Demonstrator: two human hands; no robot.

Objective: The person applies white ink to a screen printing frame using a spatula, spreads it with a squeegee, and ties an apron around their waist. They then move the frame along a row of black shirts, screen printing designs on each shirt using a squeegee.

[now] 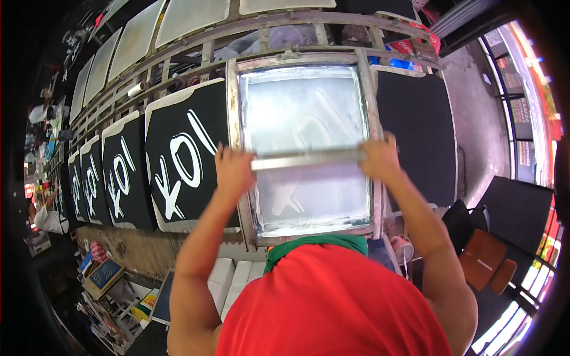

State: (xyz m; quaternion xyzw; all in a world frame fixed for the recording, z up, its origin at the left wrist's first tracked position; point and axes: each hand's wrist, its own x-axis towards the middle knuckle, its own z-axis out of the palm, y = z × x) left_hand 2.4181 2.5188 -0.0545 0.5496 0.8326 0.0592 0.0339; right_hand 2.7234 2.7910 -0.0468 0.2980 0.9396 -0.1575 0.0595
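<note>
A long, metallic-looking squeegee (306,159) lies crosswise over a framed printing screen (233,113), slightly blurred. My left hand (236,169) is closed round its left end, and my right hand (379,158) grips the right end. Under the squeegee the screen's mesh (314,196) looks pale and translucent, with faint large lettering showing through. Whitish smears run along the inner edges of the frame. Black fabric with white lettering (187,154) lies on a board just left of the screen. To its right is a plain black fabric panel (415,130).
More black printed panels (119,172) line up leftward. Pale boards (193,21) stand beyond a slatted rail (208,56). White blocks (221,279) sit below the table edge; a bucket (402,249) and brown chair (484,252) are at right. Another person (50,219) is far left.
</note>
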